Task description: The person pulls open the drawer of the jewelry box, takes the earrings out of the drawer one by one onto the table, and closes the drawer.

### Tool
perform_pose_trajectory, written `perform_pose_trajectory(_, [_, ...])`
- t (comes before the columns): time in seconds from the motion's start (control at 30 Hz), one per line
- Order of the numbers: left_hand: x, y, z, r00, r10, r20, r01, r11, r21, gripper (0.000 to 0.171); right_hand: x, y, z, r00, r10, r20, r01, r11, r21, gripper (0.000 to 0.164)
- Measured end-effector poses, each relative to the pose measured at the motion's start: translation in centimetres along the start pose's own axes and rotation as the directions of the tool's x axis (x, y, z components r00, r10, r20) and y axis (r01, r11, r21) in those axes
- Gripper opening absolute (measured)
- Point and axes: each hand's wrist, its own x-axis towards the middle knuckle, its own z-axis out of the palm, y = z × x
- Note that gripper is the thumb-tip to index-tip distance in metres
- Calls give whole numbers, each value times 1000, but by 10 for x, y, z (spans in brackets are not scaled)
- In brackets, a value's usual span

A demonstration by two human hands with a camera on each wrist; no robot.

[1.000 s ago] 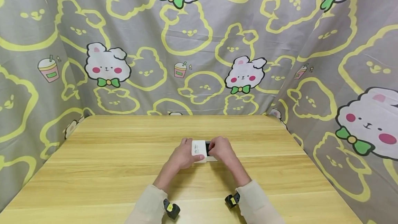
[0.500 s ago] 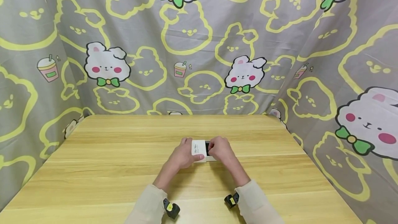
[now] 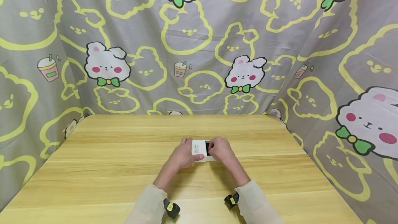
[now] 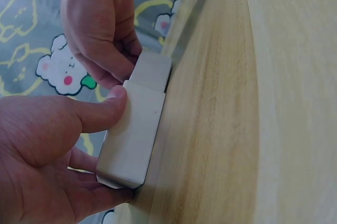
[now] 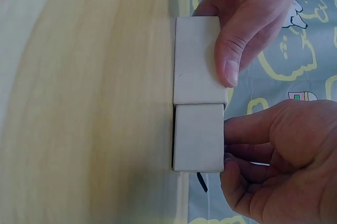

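A small white drawer-style box (image 3: 199,146) lies on the table with dark lettering on its sleeve. Its inner tray (image 5: 199,138) sticks out to the right, and the tray's inside looks black. My left hand (image 3: 183,155) grips the sleeve, thumb (image 4: 113,103) on the near side and fingers round the far side and end. My right hand (image 3: 222,150) has its fingers bent down into the exposed tray; what the fingertips touch inside is hidden. A thin black strip (image 5: 202,182) pokes out past the tray's end in the right wrist view.
The box rests on a wood-grain table (image 3: 124,175) whose far edge meets a grey cartoon-print curtain (image 3: 199,92). Curtain also closes off both sides. Black wrist-worn devices (image 3: 171,209) sit at both cuffs.
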Motion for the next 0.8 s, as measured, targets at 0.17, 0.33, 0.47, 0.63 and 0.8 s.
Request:
perform_pose_trajectory(0.17, [0, -1, 1, 1000, 1, -3, -1, 1000, -2, 93, 0, -1, 1, 1000, -3, 5, 3, 1000, -2, 21])
perform_pose_trajectory(0.33, [0, -1, 0, 1000, 4, -6, -4, 1000, -6, 92, -1, -1, 3, 1000, -5, -4, 5, 1000, 9, 22])
perform_pose_trajectory(0.47, [-1, -1, 0, 1000, 7, -6, -7, 1000, -9, 92, -1, 0, 4, 1000, -3, -11, 3, 1000, 8, 21])
perform_pose_trajectory(0.63, [0, -1, 0, 1000, 6, -6, -6, 1000, -6, 92, -1, -1, 4, 1000, -8, -15, 8, 1000, -16, 20])
perform_pose_trajectory(0.8, [1, 0, 0, 1000, 8, -10, -9, 1000, -11, 92, -1, -2, 4, 1000, -9, -22, 8, 999, -54, 20])
